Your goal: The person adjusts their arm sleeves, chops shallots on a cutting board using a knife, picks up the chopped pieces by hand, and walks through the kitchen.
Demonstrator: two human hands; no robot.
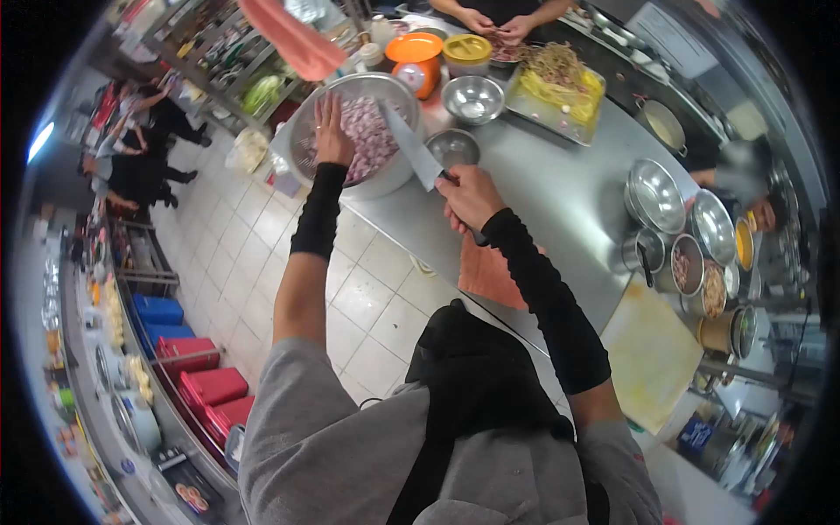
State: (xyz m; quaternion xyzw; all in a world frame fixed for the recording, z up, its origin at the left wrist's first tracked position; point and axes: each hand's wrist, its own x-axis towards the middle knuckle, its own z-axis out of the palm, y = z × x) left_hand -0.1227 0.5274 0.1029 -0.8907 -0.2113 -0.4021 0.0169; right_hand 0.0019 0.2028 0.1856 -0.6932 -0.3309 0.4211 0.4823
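My left hand (332,133) is open, with straight fingers, over the left side of a large metal bowl (378,185). Pale purple chopped pieces (374,122), looking like onion or shallot, fill much of that bowl. In my right hand (470,194) is the dark handle of a broad-bladed kitchen knife (411,144). Its blade points up and left, with the tip above the bowl's right side. Whether my left fingers touch the pieces is unclear. An orange-pink cloth (490,278) lies at the table edge below my right hand.
Small metal bowls (473,99), an orange scale (415,54) and a yellow-lidded tub (467,51) stand behind the knife. A tray (547,122) holds yellow food. Another person's hands (499,24) work across the table. A cutting board (652,359) and several metal bowls (654,194) are rightward.
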